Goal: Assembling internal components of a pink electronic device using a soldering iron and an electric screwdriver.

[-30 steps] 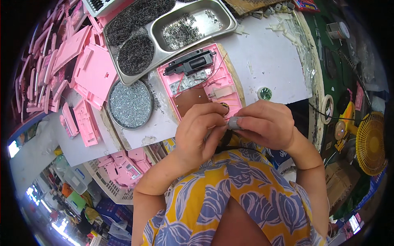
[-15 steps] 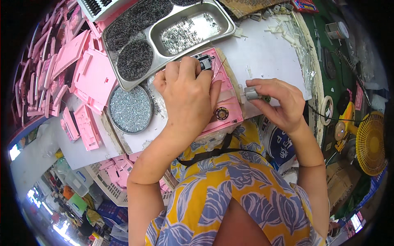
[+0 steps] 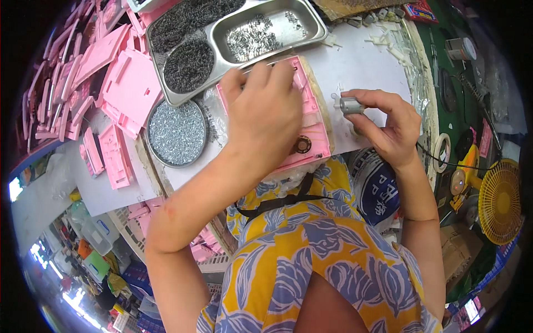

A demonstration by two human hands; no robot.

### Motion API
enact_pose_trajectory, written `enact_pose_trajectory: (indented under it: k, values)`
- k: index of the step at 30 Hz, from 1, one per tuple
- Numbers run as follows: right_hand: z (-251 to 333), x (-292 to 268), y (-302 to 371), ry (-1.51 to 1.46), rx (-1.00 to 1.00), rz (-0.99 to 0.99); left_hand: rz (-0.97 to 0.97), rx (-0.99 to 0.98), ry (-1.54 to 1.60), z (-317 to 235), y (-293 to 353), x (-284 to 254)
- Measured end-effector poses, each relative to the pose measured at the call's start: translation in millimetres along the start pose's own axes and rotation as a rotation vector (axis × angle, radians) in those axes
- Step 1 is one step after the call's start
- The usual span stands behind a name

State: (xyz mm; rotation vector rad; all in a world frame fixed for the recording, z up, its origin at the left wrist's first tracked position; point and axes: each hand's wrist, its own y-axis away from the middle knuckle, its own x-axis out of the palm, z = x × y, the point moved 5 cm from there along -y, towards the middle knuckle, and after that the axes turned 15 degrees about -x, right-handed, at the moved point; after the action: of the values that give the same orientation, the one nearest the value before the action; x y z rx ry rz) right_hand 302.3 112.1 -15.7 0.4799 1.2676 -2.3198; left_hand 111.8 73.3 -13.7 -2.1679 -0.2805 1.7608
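My left hand (image 3: 266, 114) lies over a pink plastic casing (image 3: 315, 145), its fingers bent across the upper part. Those fingers are slightly blurred and the thumb is hidden, so what they grip cannot be made out. A round black part (image 3: 302, 145) sits in the casing's lower right, and thin wires run inside it. To the right of the casing, my right hand (image 3: 391, 122) pinches a small silver motor (image 3: 351, 105) between thumb and forefinger, above the white work surface. A small pale piece shows at the motor's left end.
Beyond the casing stands a metal tray (image 3: 222, 65) of small dark and shiny parts. A round dish (image 3: 177, 133) of tiny metal pieces is left of it. Pink panels (image 3: 130, 91) pile up far left. A yellow fan (image 3: 499, 201) and tape roll (image 3: 442, 152) are at right.
My left hand has shifted and now covers the grey-black part seen in the casing before. The right hand has turned slightly, with the motor still pinched. The whole view has moved a little.
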Motion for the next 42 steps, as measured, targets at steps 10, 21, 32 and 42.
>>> enact_pose_trajectory:
  k: [10,21,32,42]
  values:
    - [-29,51,-14,0.013,0.064,0.167,-0.107,-0.466,0.757,61,73,1]
    - [-17,55,-35,0.316,-0.058,0.431,-0.099,-0.386,0.674,61,69,-1]
    - [-16,54,-41,0.233,-0.122,0.434,-0.101,-0.386,0.73,60,64,0]
    - [-13,57,-51,0.359,-0.105,0.611,-0.051,-0.468,0.847,64,61,3]
